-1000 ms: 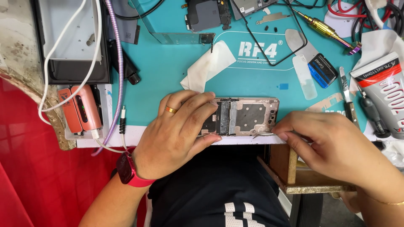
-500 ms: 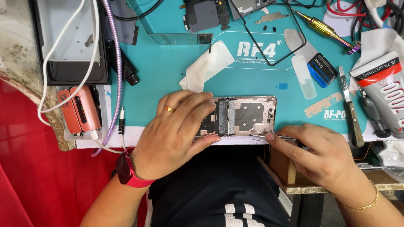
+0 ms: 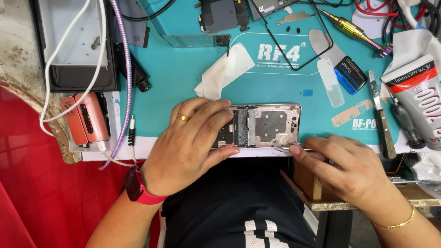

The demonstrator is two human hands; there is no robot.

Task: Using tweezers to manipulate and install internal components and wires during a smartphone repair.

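While the left hand [image 3: 193, 142] is pressing flat on the left half of the opened phone chassis [image 3: 264, 125], fingers spread over it and not curled around it, the right hand [image 3: 349, 170] is pinching a thin metal tool [image 3: 287, 148] against the chassis's near right edge. The chassis is lying face-down on the teal repair mat [image 3: 183, 78] at the near edge of the counter, its metal shield plate exposed. The step in hand appears to be working along the near edge seam with the tool tip. The next move is likely calling for a steady left-hand hold and a shallow, controlled slide of the tip. A scalpel-type knife [image 3: 380, 119], a grey adhesive tube [image 3: 415, 98] and a white tissue [image 3: 225, 69] are lying farther off, well apart from both hands.
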